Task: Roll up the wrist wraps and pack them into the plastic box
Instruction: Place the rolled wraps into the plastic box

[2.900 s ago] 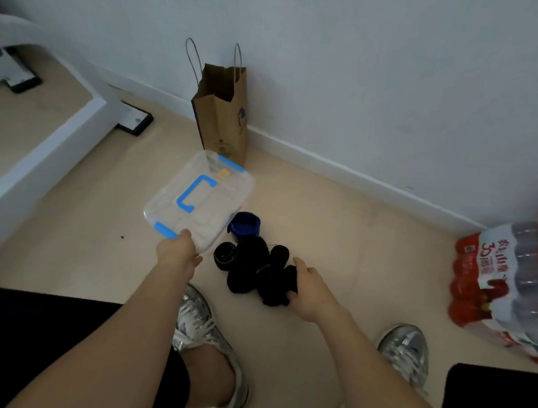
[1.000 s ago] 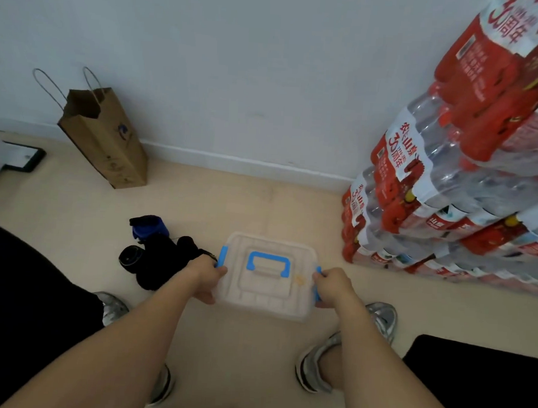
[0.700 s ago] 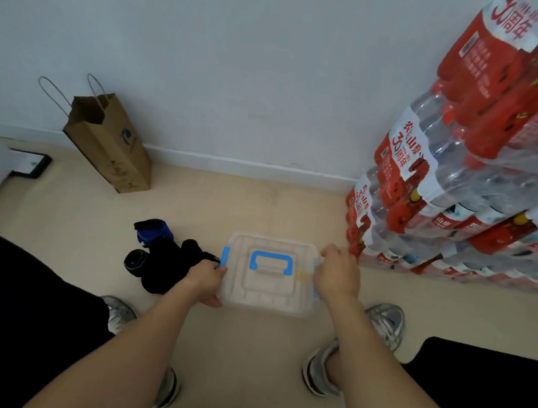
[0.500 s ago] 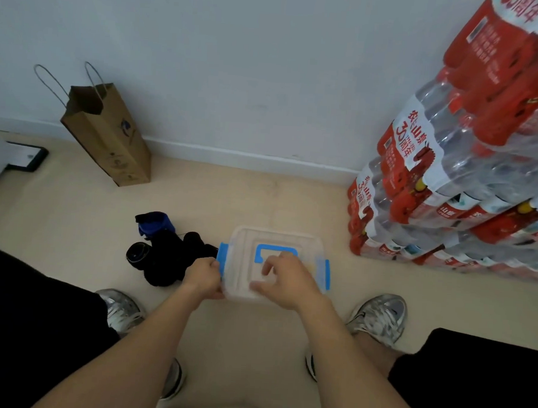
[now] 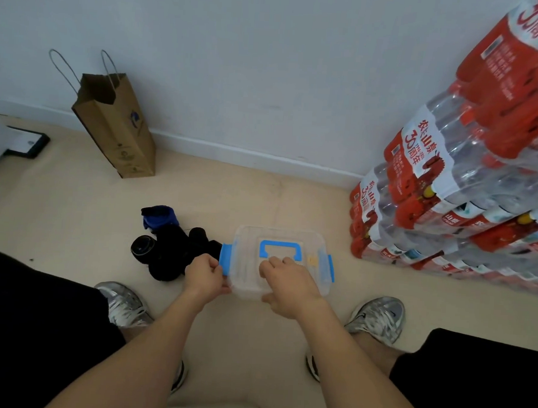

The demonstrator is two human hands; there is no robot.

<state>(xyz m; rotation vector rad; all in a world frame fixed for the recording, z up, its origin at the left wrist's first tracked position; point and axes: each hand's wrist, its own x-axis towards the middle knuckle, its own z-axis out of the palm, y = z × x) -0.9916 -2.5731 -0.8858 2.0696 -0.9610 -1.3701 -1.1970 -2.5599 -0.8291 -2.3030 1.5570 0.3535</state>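
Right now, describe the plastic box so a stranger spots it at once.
Find the red-labelled stack of bottled water on the right. On the floor just left of it sits the plastic box. It alone is clear, with a blue handle and side latches, unlike the dark wrist wraps beside it.

Wrist wraps (image 5: 168, 254) hem the plastic box (image 5: 278, 235) left, bottle packs (image 5: 417, 211) right.

Black shorts (image 5: 36, 332) cover both thighs (plain dark fabric), with bare legs showing below the hems. Silver-grey mesh trainers (image 5: 377, 317) with white laces are on both feet. The forearms (image 5: 147, 353), the left hand (image 5: 203, 278) and the right hand (image 5: 288, 289) are bare
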